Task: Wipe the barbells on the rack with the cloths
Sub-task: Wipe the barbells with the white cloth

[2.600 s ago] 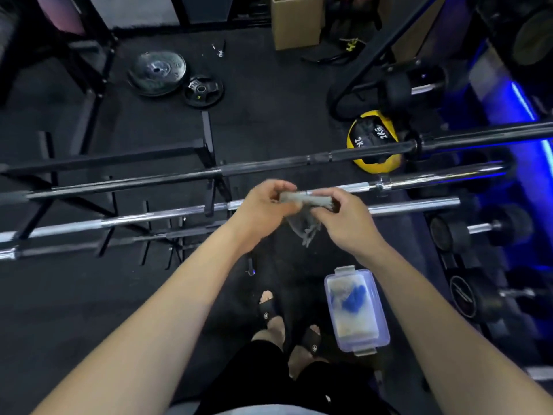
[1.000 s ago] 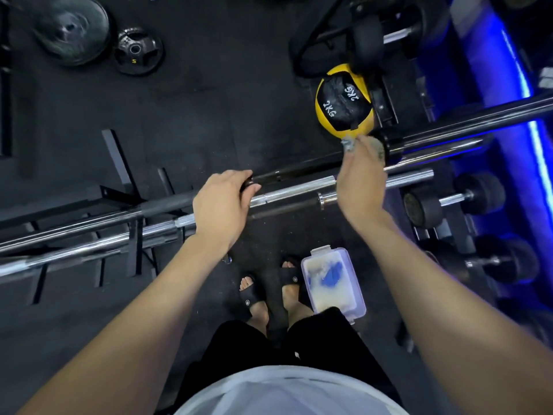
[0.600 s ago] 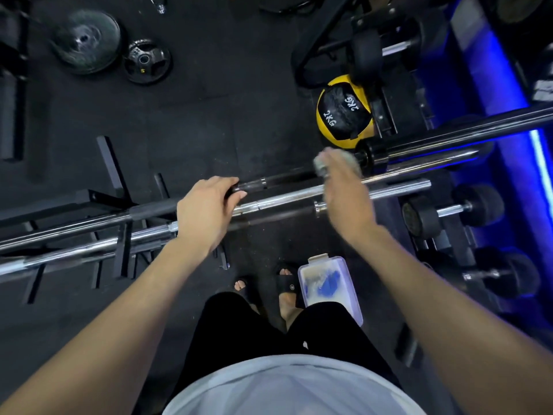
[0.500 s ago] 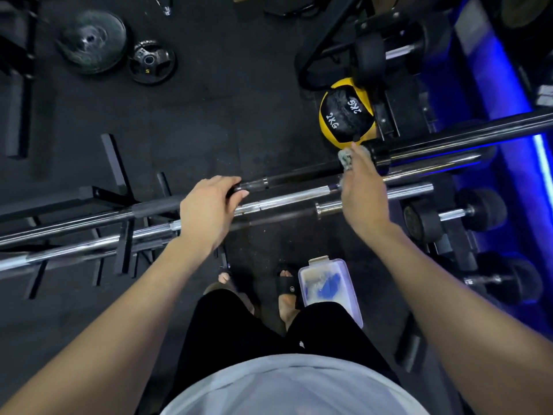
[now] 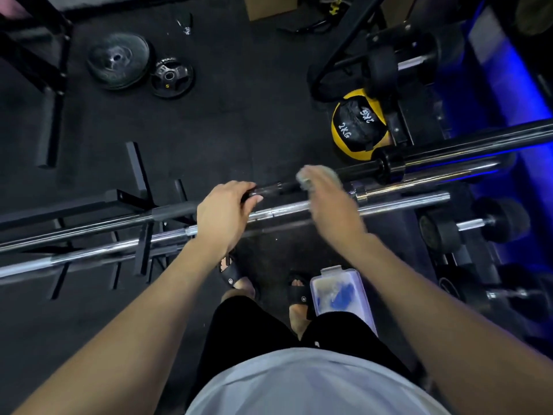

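Observation:
Several barbells lie across a low black rack [image 5: 140, 205]. My left hand [image 5: 223, 215] grips the shaft of the top black barbell [image 5: 449, 145]. My right hand [image 5: 326, 194], blurred with motion, holds a grey cloth [image 5: 305, 178] wrapped on the same shaft, just right of my left hand. A chrome barbell [image 5: 404, 202] runs just below my hands, and another chrome bar [image 5: 434, 179] lies behind it.
A clear plastic box [image 5: 344, 292] with blue and white cloths sits on the floor by my right foot. A yellow 2 kg ball [image 5: 357, 127] lies beyond the bars. Weight plates [image 5: 119, 59] lie far left; dumbbells [image 5: 478, 226] stand on the right.
My right hand with the cloth has slid left along the black bar, toward my left hand. My left hand keeps its grip on the bar.

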